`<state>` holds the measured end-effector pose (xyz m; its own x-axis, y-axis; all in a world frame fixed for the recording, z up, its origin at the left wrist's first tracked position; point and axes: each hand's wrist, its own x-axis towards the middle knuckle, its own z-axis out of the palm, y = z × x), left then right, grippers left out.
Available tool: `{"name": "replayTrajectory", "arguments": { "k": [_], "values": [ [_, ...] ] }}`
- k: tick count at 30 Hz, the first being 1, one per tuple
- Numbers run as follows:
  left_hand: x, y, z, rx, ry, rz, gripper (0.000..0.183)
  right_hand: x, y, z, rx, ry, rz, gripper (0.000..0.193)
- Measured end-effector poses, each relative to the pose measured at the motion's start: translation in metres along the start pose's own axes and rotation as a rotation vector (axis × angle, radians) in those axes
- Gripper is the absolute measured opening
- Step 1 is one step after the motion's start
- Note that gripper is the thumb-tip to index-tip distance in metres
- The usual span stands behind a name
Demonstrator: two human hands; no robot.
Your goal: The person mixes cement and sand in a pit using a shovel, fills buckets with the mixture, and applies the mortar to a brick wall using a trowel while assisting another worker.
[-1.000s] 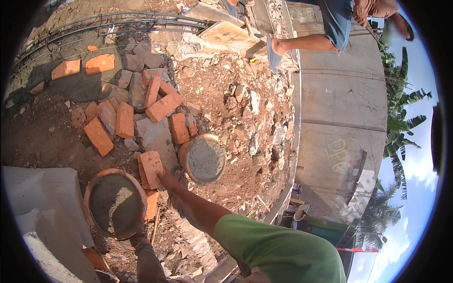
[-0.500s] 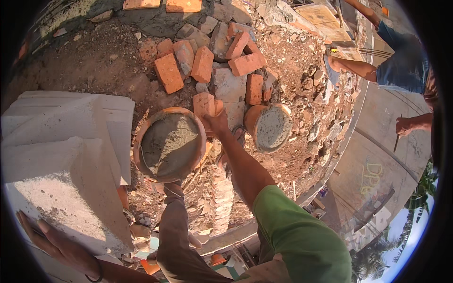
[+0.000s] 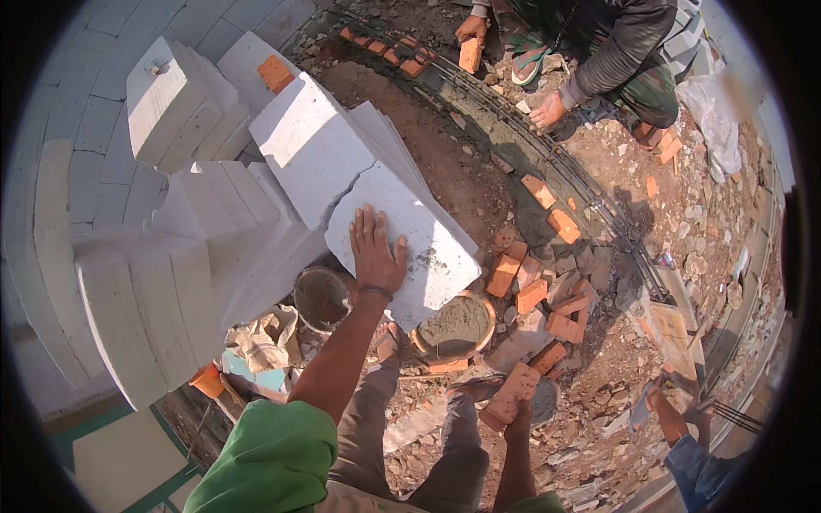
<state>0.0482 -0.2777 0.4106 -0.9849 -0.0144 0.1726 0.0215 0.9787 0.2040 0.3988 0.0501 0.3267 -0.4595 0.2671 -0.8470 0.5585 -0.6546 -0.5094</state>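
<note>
My left hand (image 3: 378,256) lies flat, its fingers stretched out, on a big white block (image 3: 301,137) with a dark crack across it. Lower right, my right hand (image 3: 518,422) is closed on an orange-red brick (image 3: 516,389), held above the rubble; a second brick edge may show beneath it. Beside the white block stands a round bowl of grey mortar (image 3: 453,327). Another mortar container (image 3: 544,400) is partly hidden behind my right hand and the brick. Several loose bricks (image 3: 530,296) are heaped to the right of the bowl.
More white blocks (image 3: 141,299) are stacked at left. A dark bucket (image 3: 322,297) stands beside my left forearm. Steel bars (image 3: 590,192) run along a mortar strip with bricks on it. A co-worker (image 3: 620,64) crouches at the top, one hand at a brick; another person's leg (image 3: 670,419) shows lower right.
The view has swung left, bringing the crouching co-worker in. My right hand, earlier at the bricks beside the mortar bowl, now holds a brick up. My left hand still rests on the white block.
</note>
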Motion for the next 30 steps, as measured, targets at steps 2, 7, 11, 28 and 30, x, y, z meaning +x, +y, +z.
{"name": "replayTrajectory", "arguments": {
  "k": [2, 7, 11, 28, 30],
  "values": [
    [0.002, 0.003, 0.006, -0.056, 0.031, -0.044, 0.055, -0.013, -0.024, 0.013, -0.025, -0.114, -0.022, 0.05],
    [0.006, 0.009, 0.005, -0.074, -0.054, -0.095, 0.056, -0.006, -0.108, 0.099, -0.656, -0.297, -0.369, 0.058],
    [0.008, 0.008, -0.003, -0.098, -0.111, -0.114, 0.058, -0.017, -0.185, 0.27, -0.5, -0.534, -0.497, 0.061],
    [0.108, -0.069, -0.025, -0.276, 0.216, -0.452, 0.053, 0.031, -0.18, 0.704, -0.395, -0.784, -0.315, 0.049],
    [0.125, -0.096, -0.017, -0.172, 0.136, -0.518, 0.055, 0.037, -0.176, 0.722, -0.406, -0.792, -0.347, 0.048]
  ]
}}
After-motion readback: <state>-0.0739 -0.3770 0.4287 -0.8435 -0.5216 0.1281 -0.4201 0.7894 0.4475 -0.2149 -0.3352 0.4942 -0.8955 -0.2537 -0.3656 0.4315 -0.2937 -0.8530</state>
